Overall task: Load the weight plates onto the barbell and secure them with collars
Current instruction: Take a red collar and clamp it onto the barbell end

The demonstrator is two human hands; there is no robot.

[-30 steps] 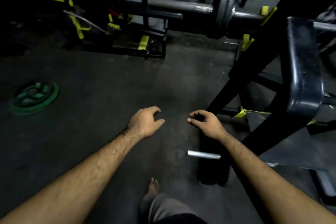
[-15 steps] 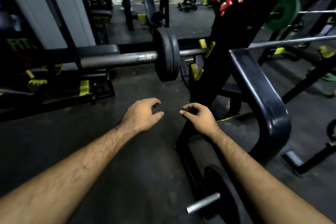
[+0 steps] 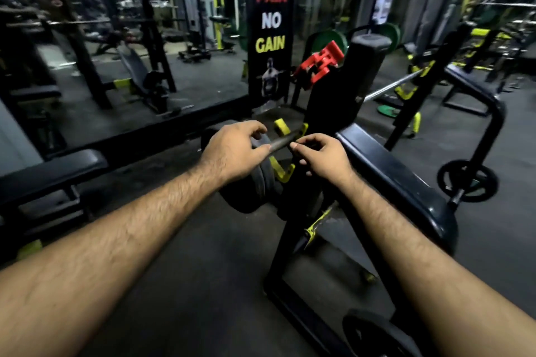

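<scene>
At 5 o'clock, nearest the camera, a black weight plate [image 3: 374, 333] stands at the foot of the black rack [image 3: 293, 243]. Both bare forearms reach forward from the bottom corners toward the middle of the view. The left hand [image 3: 232, 153] is half curled, thumb and fingers apart, in front of the black plates on the bar [image 3: 255, 182]; whether it touches them cannot be told. The right hand [image 3: 322, 156], just at its 3 o'clock, has its fingers curled loosely, its fingertip at the barbell [image 3: 282, 140]; a real grip cannot be told. That dark, blurred bar runs between the two hands toward 1 o'clock, past yellow hooks [image 3: 281, 126] on the rack. A curved black guard rail [image 3: 400, 182] sweeps off to 3 o'clock. Farther at 1 o'clock, red collars [image 3: 319, 64] sit on the rack's upright post. Behind them at 12 o'clock hangs a banner [image 3: 271, 20] reading "NO PAIN NO GAIN". A black bench [image 3: 52, 171] lies at 9 o'clock.
</scene>
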